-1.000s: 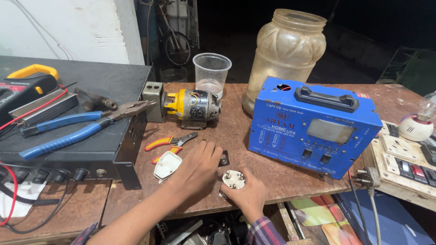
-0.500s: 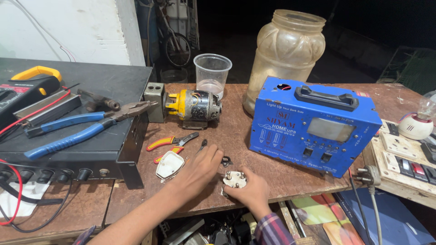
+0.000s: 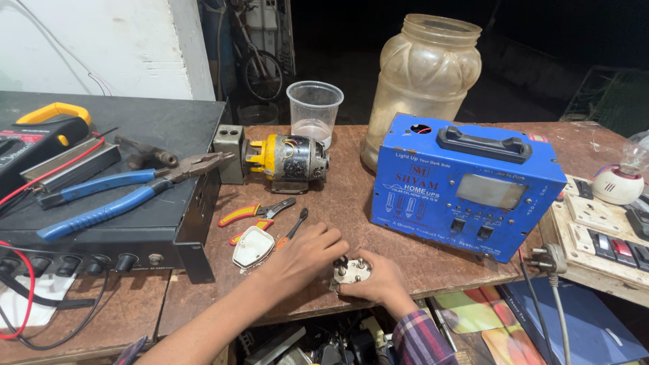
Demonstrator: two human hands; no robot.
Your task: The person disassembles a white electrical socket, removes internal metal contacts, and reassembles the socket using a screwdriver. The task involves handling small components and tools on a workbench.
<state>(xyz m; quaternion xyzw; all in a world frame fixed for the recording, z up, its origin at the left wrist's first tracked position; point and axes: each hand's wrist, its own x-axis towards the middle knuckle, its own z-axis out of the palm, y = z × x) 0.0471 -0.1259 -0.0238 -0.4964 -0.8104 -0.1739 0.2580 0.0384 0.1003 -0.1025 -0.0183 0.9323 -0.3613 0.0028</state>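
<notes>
A white plug base (image 3: 352,272) with brass pins lies near the table's front edge. My right hand (image 3: 380,280) grips it from the right and below. My left hand (image 3: 301,260) rests just left of it, fingertips touching its top edge at the pins. The plug's white cover (image 3: 252,247) lies on the table left of my left hand. Beside it are a small screwdriver (image 3: 292,230) with a black tip and small red-handled cutters (image 3: 251,214).
A blue power unit (image 3: 463,188) with a black handle stands at right, a motor (image 3: 284,158), a plastic cup (image 3: 314,111) and a large jar (image 3: 420,86) behind. Blue-handled pliers (image 3: 115,192) lie on a black box (image 3: 142,223) at left. A switchboard (image 3: 602,233) sits far right.
Both hands have stayed on the plug base near the front edge. My left hand's fingers have shifted slightly right, onto the pins.
</notes>
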